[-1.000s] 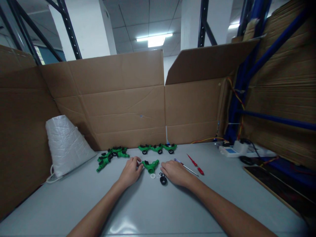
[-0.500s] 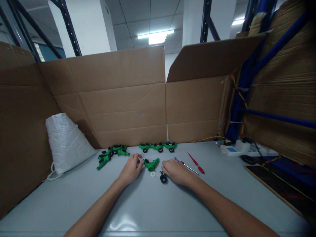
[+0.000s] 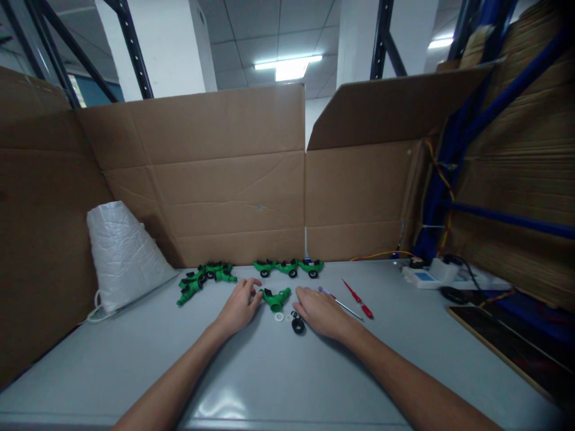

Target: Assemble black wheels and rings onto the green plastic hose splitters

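Observation:
My left hand (image 3: 242, 306) rests on the table with its fingers apart and nothing visible in it. Just right of its fingertips lies a green plastic part with a round open end (image 3: 275, 299). On the far side of that part is my right hand (image 3: 318, 310), lying low on the table with fingers stretched out and no object seen in it. By its thumb are a black ring-shaped part (image 3: 297, 325) and some smaller dark rings (image 3: 295, 314). A white ring (image 3: 279, 316) lies just below the green part.
Several green pieces with black parts form a curved group (image 3: 204, 276) at left and a row (image 3: 287, 267) at the back. Right of my hand lie a thin metal-shafted tool (image 3: 341, 303) and a red screwdriver (image 3: 358, 299). A white bag (image 3: 126, 263), cardboard walls (image 3: 224, 179) and power strip (image 3: 458, 277) border the table.
The view has shifted slightly, so the scene sits a little further right. Both hands and the parts keep nearly the same places on the table.

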Demonstrator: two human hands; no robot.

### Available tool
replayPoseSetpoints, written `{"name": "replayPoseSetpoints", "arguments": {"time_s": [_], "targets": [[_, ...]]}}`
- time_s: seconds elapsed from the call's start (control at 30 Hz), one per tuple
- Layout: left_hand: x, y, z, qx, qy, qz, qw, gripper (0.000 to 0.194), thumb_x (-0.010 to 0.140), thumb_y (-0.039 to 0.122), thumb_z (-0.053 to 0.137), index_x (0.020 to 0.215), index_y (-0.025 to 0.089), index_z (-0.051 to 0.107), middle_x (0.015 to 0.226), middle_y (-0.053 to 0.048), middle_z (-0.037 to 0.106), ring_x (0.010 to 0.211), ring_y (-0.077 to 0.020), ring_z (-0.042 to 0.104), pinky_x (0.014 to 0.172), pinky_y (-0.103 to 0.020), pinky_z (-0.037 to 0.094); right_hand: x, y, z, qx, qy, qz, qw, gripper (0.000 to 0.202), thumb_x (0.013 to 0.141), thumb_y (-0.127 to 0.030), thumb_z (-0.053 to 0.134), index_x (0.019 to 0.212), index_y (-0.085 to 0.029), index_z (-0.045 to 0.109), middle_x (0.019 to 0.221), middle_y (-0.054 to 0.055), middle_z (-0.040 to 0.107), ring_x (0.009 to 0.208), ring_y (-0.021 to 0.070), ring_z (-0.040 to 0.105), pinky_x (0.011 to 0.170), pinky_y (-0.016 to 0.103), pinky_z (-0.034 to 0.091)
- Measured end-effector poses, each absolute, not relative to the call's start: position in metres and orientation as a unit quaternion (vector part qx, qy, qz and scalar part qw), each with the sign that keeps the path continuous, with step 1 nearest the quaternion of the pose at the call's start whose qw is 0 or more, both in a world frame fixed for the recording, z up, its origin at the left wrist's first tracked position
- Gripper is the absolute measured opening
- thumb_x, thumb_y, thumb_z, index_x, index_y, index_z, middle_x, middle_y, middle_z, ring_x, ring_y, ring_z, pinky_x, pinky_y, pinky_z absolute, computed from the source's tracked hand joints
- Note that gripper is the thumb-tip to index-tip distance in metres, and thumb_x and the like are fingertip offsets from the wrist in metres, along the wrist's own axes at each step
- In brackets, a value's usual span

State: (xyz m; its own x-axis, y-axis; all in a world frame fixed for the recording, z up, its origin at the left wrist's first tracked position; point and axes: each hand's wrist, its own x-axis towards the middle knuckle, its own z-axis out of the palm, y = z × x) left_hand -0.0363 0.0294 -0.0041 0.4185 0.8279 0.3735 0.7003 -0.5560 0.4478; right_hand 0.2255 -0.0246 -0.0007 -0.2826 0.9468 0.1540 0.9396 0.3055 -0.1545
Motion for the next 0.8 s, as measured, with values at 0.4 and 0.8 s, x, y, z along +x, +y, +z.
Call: {"name": "replayPoseSetpoints", "arguments": {"time_s": [0.4,0.8], "targets": [[-0.0334,0.0237,0.0017,0.858,0.413,0.274,0.132,0.037,0.103,0.036,0.052,0.136,0.027,0.067,0.123,-0.013,0.059,0.118,-0.0290,0.059,0.113,-0.046,0.045,0.2269,-0.0234,-0.0037,-0.570,-0.815,0.010,0.106,0.015,0.109,-0.018,0.042,0.118,-0.017,0.054,0.122,0.013,0.065,0.102,0.0275,0.069,0.077,0.032,0.042],[-0.0361,0.0269,-0.0014,0.858,0.416,0.275,0.123,0.028,0.102,0.037,0.055,0.123,0.026,0.069,0.121,-0.011,0.059,0.118,-0.0286,0.060,0.110,-0.043,0.046,0.2250,-0.0255,-0.0018,-0.578,-0.805,0.017,0.130,0.013,0.108,-0.019,0.045,0.116,-0.018,0.054,0.122,0.014,0.064,0.106,0.0274,0.068,0.082,0.032,0.043]]}}
